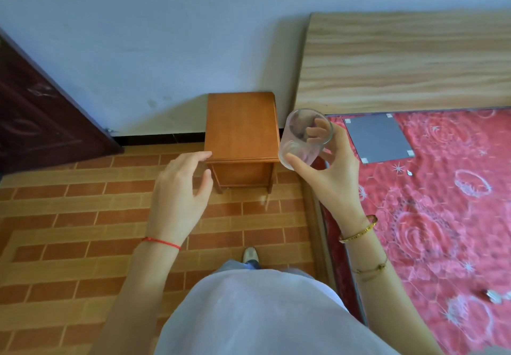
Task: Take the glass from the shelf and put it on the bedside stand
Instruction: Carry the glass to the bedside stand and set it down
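Note:
A clear, empty drinking glass [300, 133] is held in the air by my right hand [334, 172], thumb on its near side and fingers wrapped behind it. The glass hangs just right of the bedside stand's front right corner, tilted with its mouth toward me. The small orange-brown wooden bedside stand [242, 126] sits against the white wall, its top bare. My left hand [181, 186] hovers with fingers spread and empty, its fingertips near the stand's front left corner.
A bed with a red patterned cover [442, 202] and a light wooden headboard [409, 61] fills the right side. A grey flat panel [377, 137] lies on the bed. A dark door [36, 111] stands at left. The floor is brick-patterned tile [83, 216].

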Demonstrator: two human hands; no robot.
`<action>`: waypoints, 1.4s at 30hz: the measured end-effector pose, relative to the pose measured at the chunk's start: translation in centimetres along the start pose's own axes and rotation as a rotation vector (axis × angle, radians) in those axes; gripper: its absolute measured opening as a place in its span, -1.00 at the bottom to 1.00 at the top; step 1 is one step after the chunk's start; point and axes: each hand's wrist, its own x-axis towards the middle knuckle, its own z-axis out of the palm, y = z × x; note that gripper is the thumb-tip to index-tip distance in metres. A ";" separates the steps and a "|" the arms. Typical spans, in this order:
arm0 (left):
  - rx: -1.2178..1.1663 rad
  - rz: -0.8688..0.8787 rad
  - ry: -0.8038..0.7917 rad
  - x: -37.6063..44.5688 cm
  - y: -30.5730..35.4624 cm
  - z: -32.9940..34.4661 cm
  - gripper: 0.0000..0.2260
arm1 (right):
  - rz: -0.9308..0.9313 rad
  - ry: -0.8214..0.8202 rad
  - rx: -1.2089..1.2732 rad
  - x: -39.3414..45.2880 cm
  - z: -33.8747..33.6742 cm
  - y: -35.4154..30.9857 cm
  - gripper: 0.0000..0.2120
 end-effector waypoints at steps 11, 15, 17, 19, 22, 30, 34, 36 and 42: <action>0.017 -0.020 -0.076 10.8 -3.8 0.9 -0.71 | 0.070 0.003 -0.044 8.0 5.0 2.3 -0.35; 0.013 -0.054 -0.082 14.3 -4.9 2.1 -0.70 | 0.086 -0.022 -0.059 11.5 6.5 3.9 -0.34; 0.008 -0.070 -0.075 16.2 -5.2 2.7 -0.70 | 0.093 -0.035 -0.059 13.5 7.2 4.7 -0.34; 0.003 -0.071 -0.067 18.1 -5.5 3.3 -0.70 | 0.096 -0.049 -0.059 15.4 7.9 5.3 -0.34; 0.010 -0.076 -0.065 21.5 -5.6 4.3 -0.70 | 0.106 -0.063 -0.059 19.1 8.9 6.1 -0.33; 0.027 -0.096 -0.018 30.3 -5.6 7.1 -0.72 | 0.154 -0.115 -0.025 28.3 10.8 9.3 -0.32; 0.027 -0.116 -0.007 33.8 -6.3 9.5 -0.71 | 0.178 -0.108 -0.012 32.0 12.2 11.4 -0.32; 0.032 -0.114 0.005 35.7 -7.2 10.9 -0.71 | 0.193 -0.116 -0.017 33.6 13.3 12.3 -0.32; 0.081 -0.113 0.024 41.1 -11.8 15.5 -0.72 | 0.254 -0.141 -0.015 38.0 17.0 15.8 -0.35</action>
